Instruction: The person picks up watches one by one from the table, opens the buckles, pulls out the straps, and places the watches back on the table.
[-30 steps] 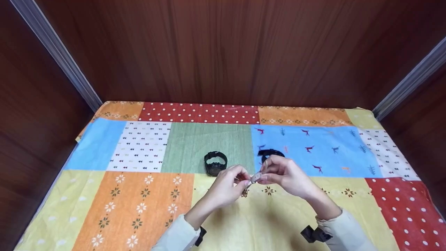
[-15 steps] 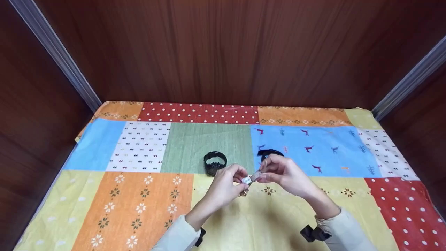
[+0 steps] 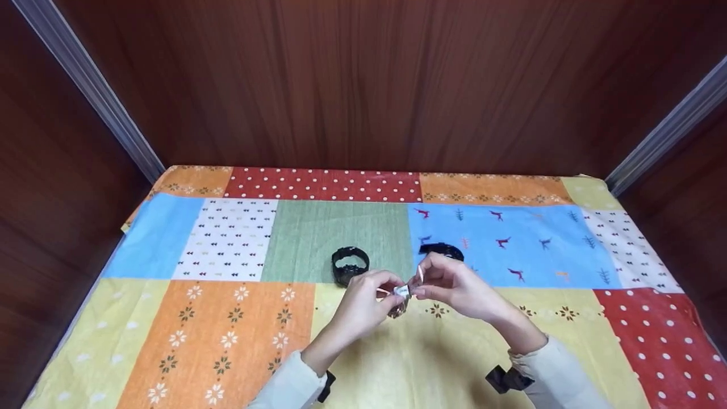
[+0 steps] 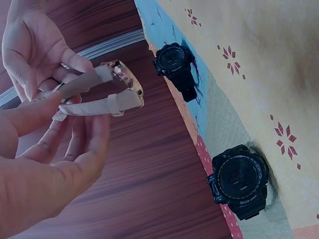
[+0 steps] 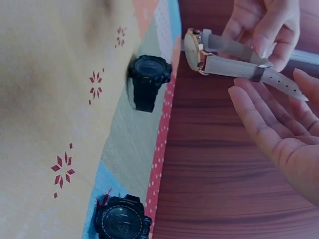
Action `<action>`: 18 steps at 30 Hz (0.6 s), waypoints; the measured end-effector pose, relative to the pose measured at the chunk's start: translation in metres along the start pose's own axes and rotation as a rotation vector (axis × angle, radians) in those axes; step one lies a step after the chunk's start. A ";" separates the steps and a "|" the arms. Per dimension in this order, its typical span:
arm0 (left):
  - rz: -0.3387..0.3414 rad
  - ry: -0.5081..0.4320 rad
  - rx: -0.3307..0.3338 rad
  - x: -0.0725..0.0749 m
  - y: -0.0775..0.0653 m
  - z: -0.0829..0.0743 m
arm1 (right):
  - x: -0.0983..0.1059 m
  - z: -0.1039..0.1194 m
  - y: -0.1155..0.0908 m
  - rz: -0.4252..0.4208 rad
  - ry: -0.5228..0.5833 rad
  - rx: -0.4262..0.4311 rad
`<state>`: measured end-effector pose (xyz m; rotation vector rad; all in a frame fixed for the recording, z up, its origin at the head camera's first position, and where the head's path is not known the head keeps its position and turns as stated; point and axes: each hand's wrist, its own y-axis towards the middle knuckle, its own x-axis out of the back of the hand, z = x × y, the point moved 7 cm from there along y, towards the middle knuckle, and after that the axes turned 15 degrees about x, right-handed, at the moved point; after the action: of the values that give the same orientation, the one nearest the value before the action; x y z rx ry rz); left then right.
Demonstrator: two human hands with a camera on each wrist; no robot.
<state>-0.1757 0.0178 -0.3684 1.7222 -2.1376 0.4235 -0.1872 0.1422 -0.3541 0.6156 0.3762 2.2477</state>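
Both hands hold a wristwatch [image 5: 232,67] with a pale grey strap and a rose-gold case [image 5: 192,50], raised off the cloth. My left hand [image 3: 366,301] pinches the strap between thumb and fingers near the buckle end. In the right wrist view, the strap's pointed tip with its row of holes runs to the right hand [image 5: 284,134], whose thumb and fingers grip it. The strap forms a loop, its two halves side by side in the left wrist view, with the case hanging away from the fingers. From the head, the fingers cover most of the watch.
A black sports watch [image 3: 349,267] stands on the green patch just beyond the left hand. Another black watch [image 3: 446,250] lies on the blue patch, partly behind the right hand. A patchwork cloth [image 3: 227,341] covers the table, with brown wood panels [image 3: 363,85] at the back and sides.
The right hand has moved slightly left, closer to the left hand. The holed strap end that showed between the hands is now mostly hidden in the head view. The black watches stay put.
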 end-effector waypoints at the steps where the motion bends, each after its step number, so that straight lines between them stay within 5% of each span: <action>1: 0.010 -0.014 0.008 -0.001 0.000 0.001 | 0.000 -0.001 0.000 0.002 -0.007 -0.005; 10: 0.032 -0.024 0.036 -0.003 0.000 0.003 | -0.007 -0.010 -0.002 0.012 0.061 -0.067; 18: 0.037 -0.033 0.041 -0.002 -0.001 0.002 | -0.007 -0.012 -0.004 0.010 -0.033 -0.054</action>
<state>-0.1743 0.0184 -0.3705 1.7261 -2.2014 0.4547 -0.1870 0.1384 -0.3683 0.6266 0.2959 2.2474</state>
